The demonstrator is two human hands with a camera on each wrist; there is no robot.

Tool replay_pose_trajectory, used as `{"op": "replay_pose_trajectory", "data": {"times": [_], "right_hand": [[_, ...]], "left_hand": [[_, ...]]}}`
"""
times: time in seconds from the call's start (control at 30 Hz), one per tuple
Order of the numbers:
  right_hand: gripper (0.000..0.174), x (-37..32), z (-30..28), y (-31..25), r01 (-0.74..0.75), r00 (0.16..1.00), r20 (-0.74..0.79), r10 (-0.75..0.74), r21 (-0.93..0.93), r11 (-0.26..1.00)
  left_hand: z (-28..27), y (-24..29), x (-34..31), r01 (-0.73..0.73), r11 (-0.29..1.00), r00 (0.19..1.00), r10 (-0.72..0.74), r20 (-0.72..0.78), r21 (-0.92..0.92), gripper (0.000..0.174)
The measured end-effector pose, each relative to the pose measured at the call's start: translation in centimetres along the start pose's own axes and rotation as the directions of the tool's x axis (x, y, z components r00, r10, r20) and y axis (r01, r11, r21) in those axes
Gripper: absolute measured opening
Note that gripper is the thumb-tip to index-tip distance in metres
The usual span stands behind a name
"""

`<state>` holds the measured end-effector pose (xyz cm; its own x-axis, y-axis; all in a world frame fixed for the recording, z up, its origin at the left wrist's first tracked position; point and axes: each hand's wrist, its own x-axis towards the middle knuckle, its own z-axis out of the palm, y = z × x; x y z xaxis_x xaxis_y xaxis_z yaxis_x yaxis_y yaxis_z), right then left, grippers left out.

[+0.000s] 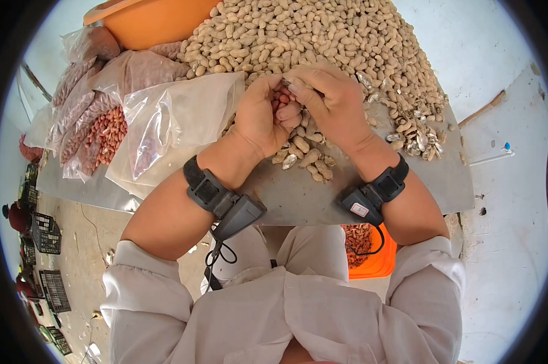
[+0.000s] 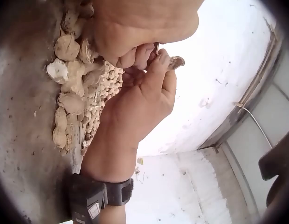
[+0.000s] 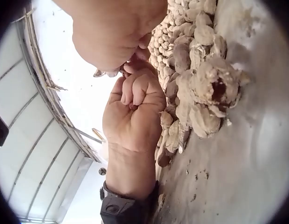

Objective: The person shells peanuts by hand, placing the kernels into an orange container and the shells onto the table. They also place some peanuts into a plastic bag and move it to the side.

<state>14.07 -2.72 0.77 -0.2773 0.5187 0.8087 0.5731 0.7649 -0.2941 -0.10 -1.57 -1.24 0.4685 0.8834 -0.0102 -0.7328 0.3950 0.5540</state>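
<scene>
My left hand (image 1: 256, 121) is cupped, palm up, with its fingers curled round several red peanut kernels (image 1: 279, 100). Over it, the right hand (image 1: 340, 109) meets the left fingertips, thumb and fingers pinching a peanut shell (image 2: 176, 62) whose end sticks out in the left wrist view. In the right wrist view, the left hand (image 3: 135, 109) shows its fingers folded into the palm. Just beyond both hands rises a large heap of unshelled peanuts (image 1: 286, 36). A few loose peanuts (image 1: 310, 161) lie on the metal tabletop beneath them.
Empty split shells (image 1: 422, 142) lie at the heap's right side. Clear plastic bags of red kernels (image 1: 107, 133) and a flat plastic bag (image 1: 177, 121) lie left, near an orange basin (image 1: 156, 24). Below the table edge is an orange tub (image 1: 377, 267) with reddish contents.
</scene>
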Motion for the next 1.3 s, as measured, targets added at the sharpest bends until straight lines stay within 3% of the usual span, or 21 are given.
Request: {"op": "replay_pose_trajectory", "data": {"times": [0.33,0.43,0.53,0.63,0.73,0.83,0.93,1.03,1.13,1.23,1.3], "right_hand": [[0.018,0.1,-0.4,-0.1,-0.07,0.997,0.027,0.068,0.13,0.989],[0.018,0.1,-0.8,0.1,-0.149,0.989,-0.003,0.151,0.145,0.978],[0.018,0.5,-1.8,-0.1,-0.339,0.939,0.046,0.34,0.274,0.9],[0.021,1.3,-3.3,1.9,-0.243,0.962,-0.084,0.261,0.182,0.953],[0.021,1.4,-7.3,4.8,-0.357,0.934,-0.043,0.354,-0.098,0.929],[0.018,1.5,-12.0,5.4,-0.302,0.935,-0.002,0.356,-0.532,0.791],[0.02,1.5,-13.4,4.3,-0.395,0.868,-0.007,0.497,-0.617,0.68],[0.021,2.0,-11.7,2.8,-0.475,0.833,0.045,0.551,-0.455,0.754],[0.022,1.5,-8.6,2.9,-0.352,0.806,0.288,0.517,-0.47,0.81],[0.015,0.5,-6.2,3.1,-0.258,0.701,0.507,0.502,-0.475,0.841],[0.015,0.3,-5.4,3.9,-0.286,0.678,0.532,0.507,-0.444,0.849]], "left_hand": [[-0.1,0.4,0.0,0.06,0.998,0.996,-0.06,0.067,-0.004,0.025],[-0.4,0.5,0.1,0.051,0.999,0.996,-0.05,0.077,-0.008,0.021],[-0.2,0.7,0.0,0.009,1.0,0.997,-0.009,0.071,-0.003,0.019],[-0.3,1.0,0.0,-0.046,0.998,0.998,0.044,0.053,0.033,0.023],[-0.5,1.4,-0.1,-0.081,0.995,0.996,0.079,0.028,0.064,0.024],[-0.5,1.5,-0.1,-0.095,0.994,0.995,0.094,0.016,0.06,0.023],[-0.7,1.4,0.1,-0.085,0.996,0.996,0.084,0.033,0.038,0.018],[-0.7,1.4,0.1,-0.077,0.997,0.996,0.077,0.052,0.005,0.014],[-0.5,1.4,0.0,-0.069,0.997,0.997,0.07,0.044,-0.026,0.015],[-0.5,1.5,0.0,-0.057,0.998,0.998,0.058,0.017,-0.017,0.016],[-0.6,1.5,0.1,-0.053,0.999,0.998,0.054,0.021,-0.002,0.015]]}}
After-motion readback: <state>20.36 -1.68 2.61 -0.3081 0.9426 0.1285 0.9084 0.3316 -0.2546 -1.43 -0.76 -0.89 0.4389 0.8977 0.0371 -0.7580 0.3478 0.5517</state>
